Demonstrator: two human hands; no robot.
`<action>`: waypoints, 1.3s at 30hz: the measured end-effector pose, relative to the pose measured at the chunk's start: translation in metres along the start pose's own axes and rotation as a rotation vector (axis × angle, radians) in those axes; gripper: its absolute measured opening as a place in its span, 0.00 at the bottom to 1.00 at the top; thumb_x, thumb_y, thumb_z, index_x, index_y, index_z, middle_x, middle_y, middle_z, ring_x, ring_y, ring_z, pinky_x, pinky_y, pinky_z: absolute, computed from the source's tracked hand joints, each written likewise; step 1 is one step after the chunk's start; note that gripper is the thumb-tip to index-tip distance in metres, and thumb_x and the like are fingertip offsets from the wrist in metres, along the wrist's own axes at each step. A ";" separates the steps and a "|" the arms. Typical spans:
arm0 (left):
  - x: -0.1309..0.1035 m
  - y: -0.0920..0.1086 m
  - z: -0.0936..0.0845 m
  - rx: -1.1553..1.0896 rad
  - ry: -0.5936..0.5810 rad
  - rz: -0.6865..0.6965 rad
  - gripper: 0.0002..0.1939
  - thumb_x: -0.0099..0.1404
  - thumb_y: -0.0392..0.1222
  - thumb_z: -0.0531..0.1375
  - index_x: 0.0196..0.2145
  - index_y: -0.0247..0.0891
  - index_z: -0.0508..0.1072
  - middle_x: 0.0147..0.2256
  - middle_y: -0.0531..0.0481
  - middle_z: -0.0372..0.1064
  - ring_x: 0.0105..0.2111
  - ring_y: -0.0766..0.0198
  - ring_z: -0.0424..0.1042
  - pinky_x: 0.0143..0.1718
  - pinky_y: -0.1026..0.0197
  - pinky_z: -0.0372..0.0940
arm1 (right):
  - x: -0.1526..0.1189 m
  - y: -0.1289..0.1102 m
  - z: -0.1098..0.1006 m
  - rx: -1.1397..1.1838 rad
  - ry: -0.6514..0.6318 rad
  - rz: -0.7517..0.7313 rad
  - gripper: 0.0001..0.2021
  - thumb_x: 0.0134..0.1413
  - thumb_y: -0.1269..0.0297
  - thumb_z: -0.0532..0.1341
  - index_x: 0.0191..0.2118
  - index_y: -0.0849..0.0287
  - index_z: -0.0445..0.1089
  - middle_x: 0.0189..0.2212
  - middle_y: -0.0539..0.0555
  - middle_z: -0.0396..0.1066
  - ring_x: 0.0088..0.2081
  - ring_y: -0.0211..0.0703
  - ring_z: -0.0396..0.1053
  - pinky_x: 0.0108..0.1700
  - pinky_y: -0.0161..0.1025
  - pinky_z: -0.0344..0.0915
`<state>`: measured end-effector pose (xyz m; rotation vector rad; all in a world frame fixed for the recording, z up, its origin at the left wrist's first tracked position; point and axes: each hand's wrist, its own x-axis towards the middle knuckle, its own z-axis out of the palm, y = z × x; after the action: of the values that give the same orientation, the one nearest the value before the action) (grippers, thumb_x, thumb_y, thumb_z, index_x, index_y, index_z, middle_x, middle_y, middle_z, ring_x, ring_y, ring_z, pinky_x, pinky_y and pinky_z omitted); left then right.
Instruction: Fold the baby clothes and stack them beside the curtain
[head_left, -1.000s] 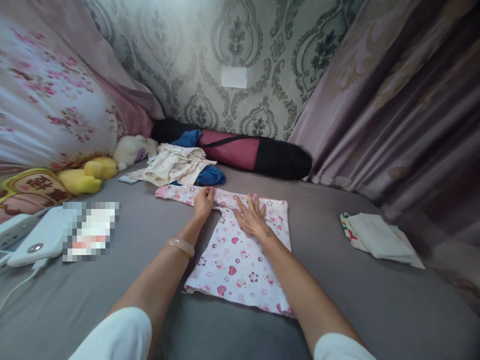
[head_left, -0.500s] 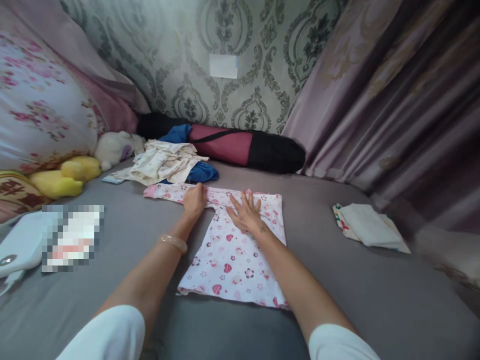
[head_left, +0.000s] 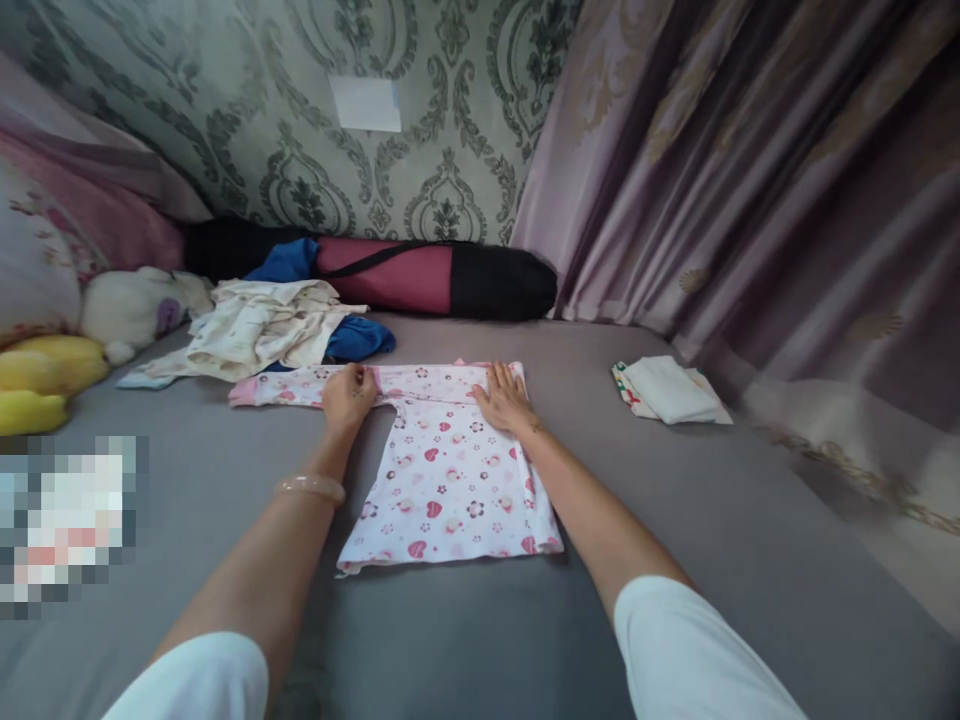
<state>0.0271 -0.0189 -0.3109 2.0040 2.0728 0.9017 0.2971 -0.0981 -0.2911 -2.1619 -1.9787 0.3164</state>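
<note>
A small white shirt [head_left: 450, 480] printed with pink hearts and flowers lies on the grey bed sheet [head_left: 465, 640]. One long sleeve with a pink cuff stretches out to the left, and the other side is folded across the top. My left hand [head_left: 349, 396] is closed on the sleeve near the shoulder, fingers curled into the fabric. Flat on the upper right part of the shirt rests my right hand [head_left: 505, 398], its fingers stretched out.
A heap of cream and blue clothes [head_left: 259, 325] lies behind on the left, beside stuffed toys [head_left: 135, 305]. Against the wall is a black and maroon long bag [head_left: 390, 275]. Folded cloths [head_left: 671, 390] sit at the right, near the curtain [head_left: 622, 180].
My right hand has slid toward the shirt's upper right edge, staying flat. My left hand keeps its hold on the sleeve. The view has turned to the right.
</note>
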 end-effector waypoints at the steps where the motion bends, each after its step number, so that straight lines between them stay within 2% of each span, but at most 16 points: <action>1: 0.000 0.000 0.000 0.001 -0.005 0.002 0.16 0.64 0.46 0.52 0.40 0.35 0.74 0.35 0.38 0.74 0.39 0.51 0.71 0.37 0.58 0.60 | 0.001 0.004 -0.002 0.042 -0.043 0.006 0.33 0.65 0.50 0.39 0.68 0.68 0.43 0.69 0.62 0.36 0.69 0.49 0.31 0.67 0.50 0.32; 3: 0.000 0.000 -0.001 0.000 -0.014 0.007 0.16 0.64 0.46 0.52 0.40 0.34 0.74 0.35 0.38 0.74 0.39 0.51 0.71 0.37 0.57 0.60 | -0.004 0.012 -0.011 0.139 -0.024 0.001 0.31 0.66 0.52 0.38 0.67 0.66 0.47 0.69 0.60 0.39 0.69 0.46 0.35 0.66 0.46 0.38; 5: 0.000 0.000 -0.002 -0.003 -0.016 0.009 0.17 0.65 0.46 0.51 0.40 0.34 0.74 0.34 0.38 0.73 0.39 0.50 0.71 0.38 0.57 0.61 | -0.021 0.020 -0.021 0.233 0.093 -0.041 0.28 0.66 0.56 0.41 0.65 0.65 0.52 0.66 0.61 0.48 0.67 0.44 0.44 0.65 0.42 0.45; 8: 0.000 0.001 -0.002 0.002 -0.017 -0.003 0.18 0.65 0.47 0.51 0.40 0.33 0.74 0.36 0.38 0.74 0.39 0.50 0.70 0.39 0.56 0.61 | -0.071 0.032 -0.036 0.354 0.184 -0.147 0.20 0.62 0.61 0.50 0.56 0.61 0.65 0.53 0.59 0.68 0.54 0.44 0.65 0.56 0.40 0.59; 10: 0.000 0.001 -0.002 0.017 -0.020 -0.013 0.18 0.65 0.47 0.50 0.41 0.34 0.74 0.37 0.39 0.74 0.40 0.50 0.70 0.39 0.56 0.62 | -0.113 0.038 -0.043 0.413 0.096 -0.191 0.14 0.60 0.61 0.53 0.45 0.59 0.72 0.41 0.55 0.75 0.42 0.42 0.71 0.46 0.40 0.66; 12: -0.001 0.002 -0.002 0.034 -0.025 -0.019 0.18 0.65 0.47 0.50 0.41 0.35 0.74 0.37 0.39 0.74 0.41 0.51 0.71 0.40 0.56 0.62 | -0.154 0.041 -0.045 0.440 0.054 -0.222 0.11 0.60 0.63 0.55 0.41 0.57 0.73 0.38 0.53 0.75 0.39 0.41 0.71 0.44 0.39 0.67; 15: -0.001 0.003 -0.003 0.049 -0.025 -0.025 0.18 0.65 0.47 0.50 0.41 0.34 0.74 0.38 0.39 0.74 0.41 0.50 0.71 0.40 0.55 0.63 | -0.204 0.040 -0.041 0.398 0.045 -0.288 0.13 0.60 0.65 0.56 0.48 0.56 0.72 0.49 0.56 0.72 0.50 0.44 0.68 0.54 0.43 0.64; 18: 0.000 0.002 -0.004 0.050 -0.020 -0.025 0.18 0.65 0.47 0.51 0.41 0.34 0.74 0.37 0.40 0.74 0.40 0.50 0.71 0.40 0.55 0.63 | -0.238 0.037 -0.036 0.311 0.000 -0.355 0.19 0.62 0.67 0.54 0.57 0.55 0.66 0.58 0.57 0.64 0.61 0.47 0.59 0.61 0.47 0.57; 20: 0.000 0.002 -0.003 0.044 -0.020 -0.022 0.18 0.65 0.47 0.51 0.41 0.34 0.74 0.36 0.40 0.75 0.40 0.50 0.72 0.39 0.55 0.63 | -0.251 0.035 -0.037 0.248 -0.021 -0.377 0.19 0.62 0.67 0.53 0.58 0.55 0.66 0.58 0.57 0.64 0.61 0.48 0.58 0.62 0.49 0.57; 23: 0.000 0.001 -0.003 0.034 -0.017 -0.026 0.18 0.64 0.47 0.51 0.42 0.34 0.74 0.37 0.40 0.75 0.39 0.51 0.72 0.39 0.55 0.63 | -0.248 0.030 -0.049 0.206 -0.031 -0.384 0.15 0.64 0.67 0.53 0.52 0.54 0.71 0.50 0.56 0.72 0.54 0.46 0.67 0.58 0.46 0.62; 26: 0.000 0.002 -0.003 0.024 -0.012 -0.037 0.18 0.64 0.47 0.52 0.42 0.34 0.74 0.37 0.40 0.75 0.40 0.51 0.72 0.39 0.55 0.64 | -0.221 0.024 -0.055 0.206 0.044 -0.348 0.15 0.66 0.65 0.49 0.49 0.54 0.72 0.47 0.54 0.74 0.50 0.43 0.69 0.56 0.44 0.63; 28: -0.001 0.003 -0.005 0.014 -0.012 -0.041 0.18 0.64 0.48 0.51 0.41 0.34 0.75 0.37 0.40 0.75 0.40 0.51 0.72 0.40 0.55 0.64 | -0.197 0.021 -0.047 0.151 0.144 -0.290 0.18 0.66 0.62 0.48 0.56 0.56 0.67 0.55 0.58 0.67 0.58 0.47 0.62 0.61 0.48 0.56; 30: -0.002 0.005 -0.006 0.002 -0.017 -0.050 0.19 0.63 0.49 0.52 0.41 0.34 0.75 0.37 0.41 0.75 0.40 0.51 0.72 0.40 0.55 0.64 | -0.177 0.021 -0.032 0.057 0.184 -0.220 0.24 0.66 0.58 0.47 0.63 0.62 0.56 0.64 0.62 0.55 0.65 0.51 0.49 0.65 0.54 0.45; 33: -0.003 0.007 -0.009 -0.017 -0.030 -0.059 0.20 0.62 0.51 0.52 0.40 0.34 0.75 0.36 0.41 0.74 0.39 0.52 0.72 0.39 0.56 0.64 | -0.158 0.023 -0.014 -0.021 0.061 -0.199 0.30 0.65 0.54 0.45 0.66 0.70 0.49 0.67 0.66 0.44 0.68 0.54 0.41 0.66 0.55 0.40; 36: -0.003 0.007 -0.009 -0.034 -0.042 -0.062 0.21 0.61 0.53 0.52 0.40 0.34 0.75 0.35 0.41 0.75 0.39 0.52 0.72 0.40 0.56 0.63 | -0.144 0.025 -0.016 -0.030 -0.004 -0.206 0.29 0.66 0.51 0.42 0.63 0.65 0.57 0.64 0.64 0.53 0.65 0.53 0.49 0.66 0.55 0.40; 39: -0.002 0.007 -0.008 -0.038 -0.046 -0.065 0.22 0.61 0.54 0.52 0.41 0.34 0.75 0.37 0.40 0.75 0.40 0.50 0.72 0.40 0.56 0.63 | -0.115 0.027 -0.028 -0.024 0.084 -0.152 0.28 0.67 0.53 0.38 0.61 0.62 0.60 0.62 0.61 0.59 0.64 0.50 0.52 0.66 0.54 0.38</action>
<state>0.0292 -0.0242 -0.3020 1.9086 2.0668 0.8684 0.3212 -0.2153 -0.2687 -1.9891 -2.0946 0.1761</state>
